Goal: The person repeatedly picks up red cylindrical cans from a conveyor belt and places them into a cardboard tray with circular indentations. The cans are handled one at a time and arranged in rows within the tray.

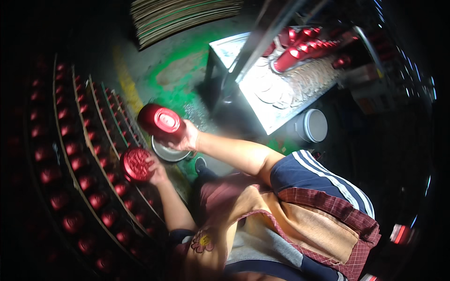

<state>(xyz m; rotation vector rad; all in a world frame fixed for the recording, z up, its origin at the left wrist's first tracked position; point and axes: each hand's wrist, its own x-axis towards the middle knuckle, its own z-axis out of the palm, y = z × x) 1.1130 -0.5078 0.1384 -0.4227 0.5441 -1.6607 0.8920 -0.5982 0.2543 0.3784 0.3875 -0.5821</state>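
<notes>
My right hand (pixel 189 136) is closed around a glossy red metallic vessel (pixel 154 118), tilted so that an oval-marked end (pixel 167 120) shows. Lower and to the left, my left hand (pixel 157 170) grips a round red piece (pixel 136 164) with a rough, patterned face by its edge. The two red things are close but apart. Behind my right hand, a pale round basin or bucket (pixel 169 153) is partly hidden. Tall racks along the left hold rows of similar red pieces (pixel 87 182), close to my left hand.
A metal table (pixel 276 105) at upper right carries red cylindrical vessels (pixel 287 58) and round clear-looking discs. A lidded white bucket (pixel 316 125) stands beside it. A stack of flat sheets (pixel 183 16) lies at the back. The floor (pixel 173 70) has green and yellow paint.
</notes>
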